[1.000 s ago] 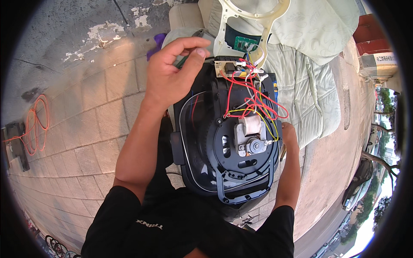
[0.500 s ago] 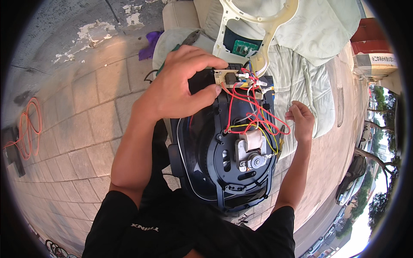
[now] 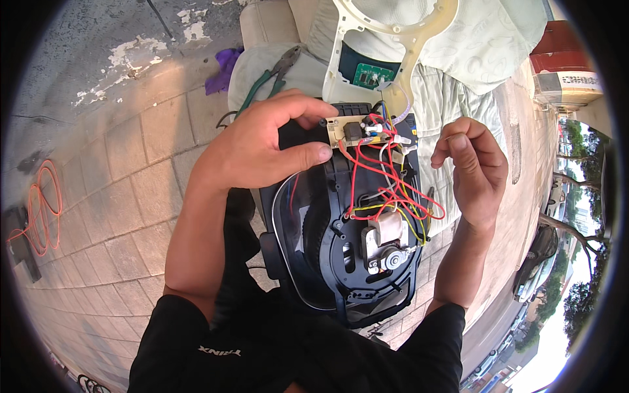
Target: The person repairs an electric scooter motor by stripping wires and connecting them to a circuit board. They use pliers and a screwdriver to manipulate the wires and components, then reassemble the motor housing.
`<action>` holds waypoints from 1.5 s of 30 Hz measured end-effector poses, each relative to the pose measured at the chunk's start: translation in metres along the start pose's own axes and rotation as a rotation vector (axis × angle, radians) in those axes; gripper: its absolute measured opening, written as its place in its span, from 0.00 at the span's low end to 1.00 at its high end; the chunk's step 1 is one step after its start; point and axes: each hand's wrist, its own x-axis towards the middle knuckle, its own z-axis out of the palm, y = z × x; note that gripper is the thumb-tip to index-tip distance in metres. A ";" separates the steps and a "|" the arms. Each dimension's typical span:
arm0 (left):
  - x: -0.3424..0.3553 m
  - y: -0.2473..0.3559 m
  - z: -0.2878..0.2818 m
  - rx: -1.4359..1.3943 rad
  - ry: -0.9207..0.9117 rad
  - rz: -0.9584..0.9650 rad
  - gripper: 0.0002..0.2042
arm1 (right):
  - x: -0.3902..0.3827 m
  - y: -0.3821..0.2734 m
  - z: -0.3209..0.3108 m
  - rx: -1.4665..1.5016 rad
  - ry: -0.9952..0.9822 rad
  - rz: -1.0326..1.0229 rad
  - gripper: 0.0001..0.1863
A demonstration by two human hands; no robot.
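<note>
My left hand (image 3: 262, 141) grips the left end of a small tan circuit board (image 3: 335, 133) between thumb and fingers. Red, white and yellow wires (image 3: 393, 173) run from the board down over an opened black appliance body (image 3: 327, 262). A metal motor (image 3: 386, 252) is mounted on that body. To the right of the wires my right hand (image 3: 473, 167) is raised, thumb and index finger pinched together. Whatever is between those fingertips is too small to make out.
A cream plastic frame (image 3: 400, 29) with a green circuit board (image 3: 372, 76) lies on a pale cushioned seat (image 3: 485, 78). Green-handled pliers (image 3: 283, 65) rest on the seat beside a purple cloth (image 3: 223, 72). An orange cable (image 3: 46, 203) is coiled on the paving at left.
My right hand has risen and come nearer the camera, its fingertips still pinched. The left hand and board have shifted slightly downward in view, uncovering more of the pliers.
</note>
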 end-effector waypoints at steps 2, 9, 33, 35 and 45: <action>-0.002 -0.003 -0.002 -0.030 -0.024 0.013 0.24 | 0.002 -0.004 0.008 0.046 -0.025 0.044 0.09; -0.011 -0.007 -0.008 -0.062 -0.039 0.034 0.25 | 0.004 -0.026 0.034 0.014 -0.126 0.147 0.09; -0.006 -0.004 -0.011 -0.096 -0.088 0.024 0.24 | 0.048 -0.037 0.067 -0.654 -0.384 -0.241 0.09; -0.006 -0.004 -0.011 -0.105 -0.083 0.024 0.23 | 0.050 -0.040 0.068 -0.623 -0.415 -0.250 0.08; -0.004 -0.001 -0.013 -0.114 -0.092 0.010 0.24 | 0.031 -0.027 0.056 -0.353 -0.089 -0.162 0.05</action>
